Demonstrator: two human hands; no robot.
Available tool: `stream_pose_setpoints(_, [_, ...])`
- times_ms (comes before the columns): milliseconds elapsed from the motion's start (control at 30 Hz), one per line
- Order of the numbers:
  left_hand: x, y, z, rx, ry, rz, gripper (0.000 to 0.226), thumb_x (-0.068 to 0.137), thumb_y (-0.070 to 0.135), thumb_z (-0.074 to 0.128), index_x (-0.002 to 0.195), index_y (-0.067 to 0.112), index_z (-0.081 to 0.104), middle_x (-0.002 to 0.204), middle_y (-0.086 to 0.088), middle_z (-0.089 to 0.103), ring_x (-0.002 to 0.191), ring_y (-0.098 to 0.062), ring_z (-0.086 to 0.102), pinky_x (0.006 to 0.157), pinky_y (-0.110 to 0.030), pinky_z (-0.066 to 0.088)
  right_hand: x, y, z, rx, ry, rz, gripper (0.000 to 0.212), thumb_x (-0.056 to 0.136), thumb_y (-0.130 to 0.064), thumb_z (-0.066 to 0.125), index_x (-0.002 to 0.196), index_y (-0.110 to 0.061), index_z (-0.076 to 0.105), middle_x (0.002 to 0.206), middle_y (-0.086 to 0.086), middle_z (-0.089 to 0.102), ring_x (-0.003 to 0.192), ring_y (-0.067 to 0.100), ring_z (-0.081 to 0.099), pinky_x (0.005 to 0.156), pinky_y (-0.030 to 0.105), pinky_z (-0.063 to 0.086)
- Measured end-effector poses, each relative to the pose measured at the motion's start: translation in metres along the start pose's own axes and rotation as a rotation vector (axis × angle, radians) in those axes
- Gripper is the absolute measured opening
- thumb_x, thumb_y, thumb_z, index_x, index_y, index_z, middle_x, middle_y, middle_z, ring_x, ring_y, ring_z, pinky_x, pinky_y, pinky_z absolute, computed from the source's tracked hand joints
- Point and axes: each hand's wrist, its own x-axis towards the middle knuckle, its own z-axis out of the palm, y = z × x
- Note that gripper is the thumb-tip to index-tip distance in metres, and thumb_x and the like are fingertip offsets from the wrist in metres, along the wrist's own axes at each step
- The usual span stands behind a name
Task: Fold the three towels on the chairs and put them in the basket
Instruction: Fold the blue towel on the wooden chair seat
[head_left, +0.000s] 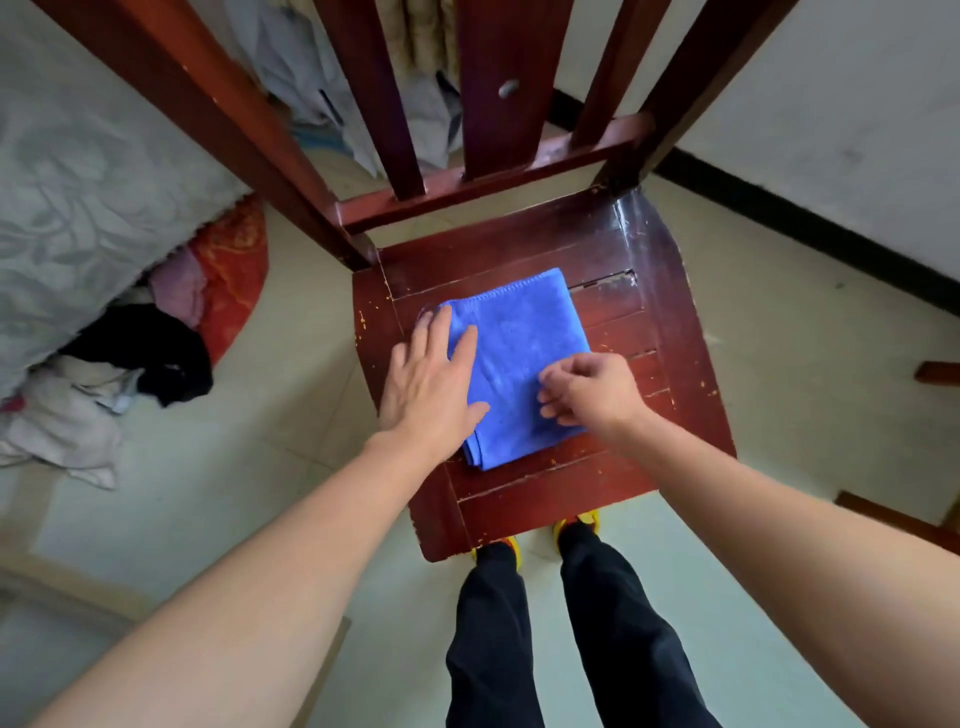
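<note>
A blue towel (519, 353) lies folded into a rectangle on the seat of a dark red wooden chair (670, 332). My left hand (431, 379) rests flat with spread fingers on the towel's left edge. My right hand (592, 389) hovers over the towel's right near part with the fingers curled; whether it pinches the cloth I cannot tell. No basket and no other towel is in view.
A bed with a grey patterned cover (78, 208) stands at the left, with a heap of clothes (104, 384) on the floor beside it. Parts of another wooden piece of furniture (935, 374) show at the right edge. My legs stand just before the chair.
</note>
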Motion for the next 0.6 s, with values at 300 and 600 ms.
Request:
stream_pose_setpoints(300, [-0.010,0.003,0.035,0.090,-0.159,-0.020,0.143,0.057,0.073,0.071,0.149,0.015,-0.021,0.153,-0.016,-0.033,0.144,-0.031,-0.027,0.119,-0.051,0.011,0.058,-0.073,-0.026,0.192,-0.073,0.011,0.019,0.088,-0.002,0.058,0.096,-0.019,0.063,0.084,0.004,0.072,0.081,0.018,0.072,0.078,0.031,0.053])
stream_pose_setpoints(600, [0.011,0.012,-0.012,-0.205,0.030,-0.028,0.055,0.087,0.048,0.058,0.135,0.022,0.050,0.136,-0.004,0.049,0.127,-0.022,0.041,0.104,-0.037,0.031,0.010,0.006,-0.038,-0.425,0.311,-0.117,0.043,0.071,-0.048,0.076,0.108,-0.028,0.062,0.091,-0.012,0.065,0.085,0.014,0.061,0.080,0.032,0.051])
